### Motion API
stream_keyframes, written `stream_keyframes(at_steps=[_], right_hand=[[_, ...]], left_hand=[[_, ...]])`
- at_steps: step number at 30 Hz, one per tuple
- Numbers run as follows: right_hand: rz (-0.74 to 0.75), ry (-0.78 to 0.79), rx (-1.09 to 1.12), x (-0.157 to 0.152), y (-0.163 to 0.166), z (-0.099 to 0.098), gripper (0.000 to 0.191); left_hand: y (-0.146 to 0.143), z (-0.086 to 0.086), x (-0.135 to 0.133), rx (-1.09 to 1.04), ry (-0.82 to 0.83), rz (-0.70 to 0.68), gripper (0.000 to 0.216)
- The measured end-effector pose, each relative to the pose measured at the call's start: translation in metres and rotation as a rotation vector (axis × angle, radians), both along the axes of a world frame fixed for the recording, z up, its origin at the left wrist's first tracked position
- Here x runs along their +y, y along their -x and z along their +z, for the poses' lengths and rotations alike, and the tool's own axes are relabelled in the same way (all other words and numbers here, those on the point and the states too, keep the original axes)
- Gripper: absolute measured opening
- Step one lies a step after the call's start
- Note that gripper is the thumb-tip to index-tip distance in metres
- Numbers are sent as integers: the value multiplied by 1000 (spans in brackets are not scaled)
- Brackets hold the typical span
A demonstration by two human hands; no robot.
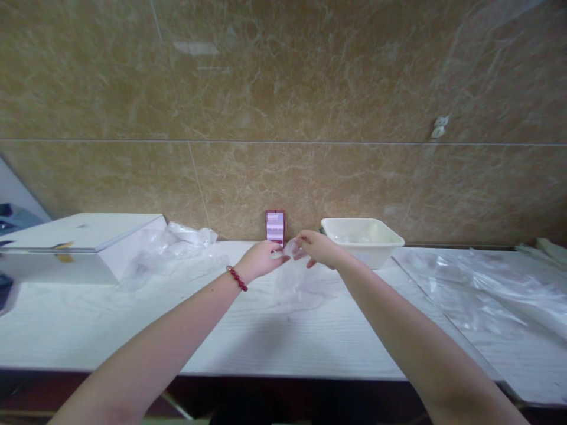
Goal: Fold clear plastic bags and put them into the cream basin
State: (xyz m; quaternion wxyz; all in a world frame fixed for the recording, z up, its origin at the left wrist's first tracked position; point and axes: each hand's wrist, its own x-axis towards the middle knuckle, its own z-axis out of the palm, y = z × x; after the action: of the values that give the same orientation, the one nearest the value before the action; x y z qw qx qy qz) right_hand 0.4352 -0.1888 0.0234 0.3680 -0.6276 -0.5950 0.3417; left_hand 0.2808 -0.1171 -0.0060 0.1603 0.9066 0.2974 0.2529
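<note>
A thin, clear plastic bag [296, 283] hangs between my hands, just over the white tabletop. My right hand [318, 248] pinches its upper edge between thumb and forefinger, with the other fingers curled below. On the bag's other side, my left hand [262, 260] has thumb and fingertips closing at its top corner; a red bead bracelet [237, 278] circles that wrist. Whether anything is inside the bag I cannot tell. Right behind my left hand, a phone [275, 227] with a lit screen leans upright against the wall.
An off-white plastic tub [376, 255] stands beyond my right hand, against the tiled wall [283, 177]. Crumpled clear plastic [177, 251] lies beside a large white box [84, 236] at left. More clear plastic sheeting [482, 289] spreads over the table's right side.
</note>
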Motion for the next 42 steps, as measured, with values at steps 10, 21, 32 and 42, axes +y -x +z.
stream_keyframes(at_steps=[10,21,32,42], right_hand=[[-184,-101,-121,-17,-9,-4,11],[-186,-301,-231,-24,-2,-28,14],[-68,-342,-410,-37,15,-14,17],[-149,-106,36,-35,-8,-27,9]], left_hand=[[18,13,6,11,131,52,18],[38,-5,-9,-272,556,154,33],[9,-1,-32,-143,158,-42,27],[24,-20,-22,-302,263,103,31]])
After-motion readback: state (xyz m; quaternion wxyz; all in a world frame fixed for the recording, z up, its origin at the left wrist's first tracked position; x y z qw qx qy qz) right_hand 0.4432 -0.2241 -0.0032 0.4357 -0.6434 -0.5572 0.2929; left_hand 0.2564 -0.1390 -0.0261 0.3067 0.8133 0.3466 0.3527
